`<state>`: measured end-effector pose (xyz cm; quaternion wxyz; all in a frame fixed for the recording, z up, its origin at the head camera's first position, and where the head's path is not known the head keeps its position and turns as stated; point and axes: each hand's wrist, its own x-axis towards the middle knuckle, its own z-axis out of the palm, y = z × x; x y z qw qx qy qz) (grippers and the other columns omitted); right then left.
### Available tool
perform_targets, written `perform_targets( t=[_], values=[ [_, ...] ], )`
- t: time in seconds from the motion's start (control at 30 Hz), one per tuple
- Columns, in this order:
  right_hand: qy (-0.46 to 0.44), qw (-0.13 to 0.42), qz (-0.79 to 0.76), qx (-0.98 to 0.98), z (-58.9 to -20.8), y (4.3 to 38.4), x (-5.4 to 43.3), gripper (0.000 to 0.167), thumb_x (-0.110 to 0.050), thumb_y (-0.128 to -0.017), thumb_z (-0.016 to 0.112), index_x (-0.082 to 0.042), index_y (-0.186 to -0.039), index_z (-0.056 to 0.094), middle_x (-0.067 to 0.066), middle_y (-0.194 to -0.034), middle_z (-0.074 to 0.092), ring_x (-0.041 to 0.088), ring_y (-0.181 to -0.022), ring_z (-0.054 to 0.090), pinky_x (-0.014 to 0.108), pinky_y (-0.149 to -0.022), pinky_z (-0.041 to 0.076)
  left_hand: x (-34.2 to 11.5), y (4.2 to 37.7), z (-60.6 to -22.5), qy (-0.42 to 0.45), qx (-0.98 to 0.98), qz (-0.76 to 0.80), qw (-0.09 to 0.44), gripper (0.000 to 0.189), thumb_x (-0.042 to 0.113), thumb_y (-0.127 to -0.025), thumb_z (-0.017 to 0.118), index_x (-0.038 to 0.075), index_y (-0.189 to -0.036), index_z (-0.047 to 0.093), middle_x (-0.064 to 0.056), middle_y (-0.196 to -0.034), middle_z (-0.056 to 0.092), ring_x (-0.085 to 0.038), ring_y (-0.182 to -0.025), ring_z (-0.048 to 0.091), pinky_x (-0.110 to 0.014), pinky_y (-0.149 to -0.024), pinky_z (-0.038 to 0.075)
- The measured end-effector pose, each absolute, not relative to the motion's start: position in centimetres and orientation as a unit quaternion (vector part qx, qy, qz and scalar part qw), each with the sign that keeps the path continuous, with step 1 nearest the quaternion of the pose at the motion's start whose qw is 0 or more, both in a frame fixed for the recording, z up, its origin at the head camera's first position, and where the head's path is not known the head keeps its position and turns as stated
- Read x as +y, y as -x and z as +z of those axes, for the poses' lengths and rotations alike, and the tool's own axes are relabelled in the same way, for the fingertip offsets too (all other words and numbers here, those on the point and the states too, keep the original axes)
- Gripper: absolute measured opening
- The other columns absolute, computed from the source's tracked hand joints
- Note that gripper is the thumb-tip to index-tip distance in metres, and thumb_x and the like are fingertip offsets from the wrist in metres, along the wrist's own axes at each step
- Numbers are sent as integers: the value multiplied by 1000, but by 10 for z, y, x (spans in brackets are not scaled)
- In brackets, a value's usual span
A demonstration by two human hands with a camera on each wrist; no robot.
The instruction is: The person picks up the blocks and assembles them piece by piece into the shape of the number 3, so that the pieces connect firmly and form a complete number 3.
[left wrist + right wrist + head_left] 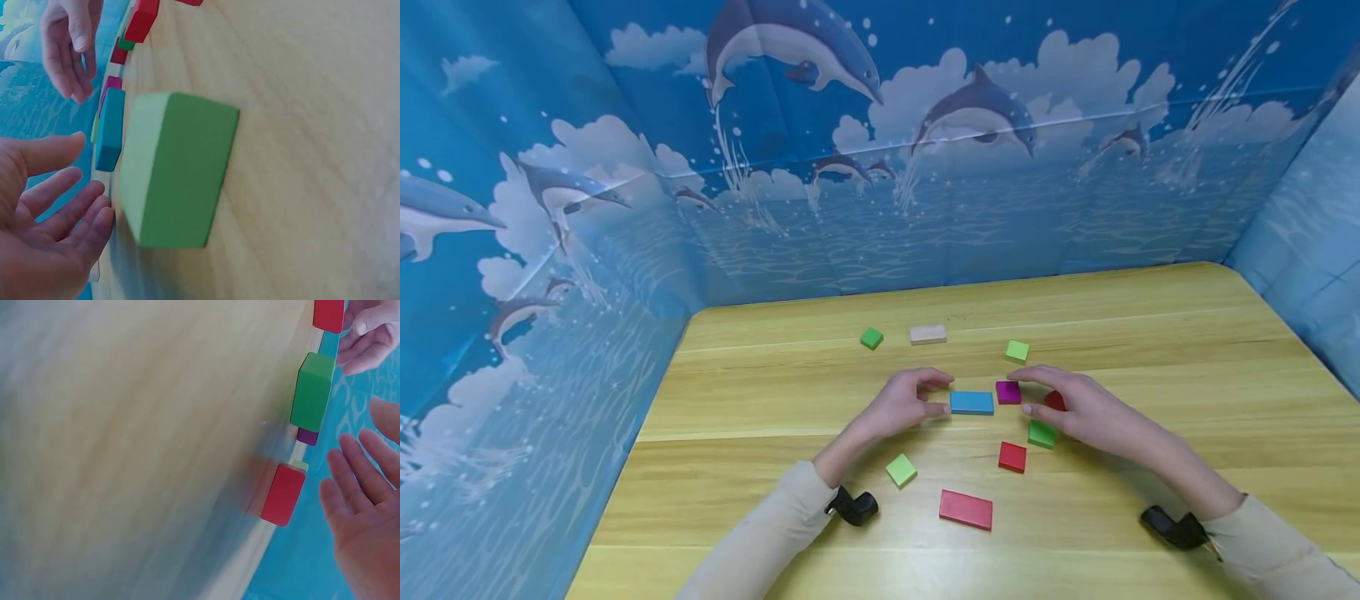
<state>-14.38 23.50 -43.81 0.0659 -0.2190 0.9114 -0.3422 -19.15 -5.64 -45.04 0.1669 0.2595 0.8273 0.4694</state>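
Observation:
A blue rectangular block (pixel 972 403) lies flat on the table, with a purple block (pixel 1008 392) just to its right. My left hand (pixel 912 400) is at the blue block's left end, thumb and fingers apart around a gap with nothing in it. On the other side, my right hand (pixel 1070 407) reaches in beside the purple block, its thumb and fingers likewise spread. Beneath the right hand are a green block (pixel 1041 434) and a dark red block (pixel 1055 401), the latter partly hidden. Both wrist views show relaxed fingers and bare palms.
Nearer me lie a red square block (pixel 1012 457), a long red block (pixel 966 509) and a light green block (pixel 902 471). Farther back are a green block (pixel 872 338), a pale pink block (pixel 928 334) and another light green block (pixel 1017 352). A dolphin-print curtain (pixel 880 225) borders the wooden table (pixel 737 508).

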Motion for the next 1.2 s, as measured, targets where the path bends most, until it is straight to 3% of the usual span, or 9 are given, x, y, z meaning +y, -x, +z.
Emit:
perform_targets(
  t=[0.2,0.67,1.2],
  values=[
    [213,70,-345,911,-439,145,235,45,-19,-94,68,-17,-138,57,2,-136,57,31,-126,50,55,-97,43,-49,192,-454,-253,831,469,159,41,5,-84,77,1,-123,66,-7,-117,67,-19,-103,58,-30,-89,48],
    [218,71,-351,908,-441,147,236,43,-21,-95,68,-19,-137,57,1,-135,57,31,-125,52,55,-97,44,-34,193,-458,-268,865,401,136,34,10,-83,80,8,-117,71,4,-107,64,-8,-89,53,-18,-77,46],
    [217,74,-346,910,-441,149,237,45,-21,-94,69,-18,-138,57,2,-136,56,32,-126,51,54,-97,44,-47,194,-459,-273,869,392,126,26,10,-89,73,8,-115,72,3,-108,63,-10,-92,55,-19,-80,46]
  ],
)
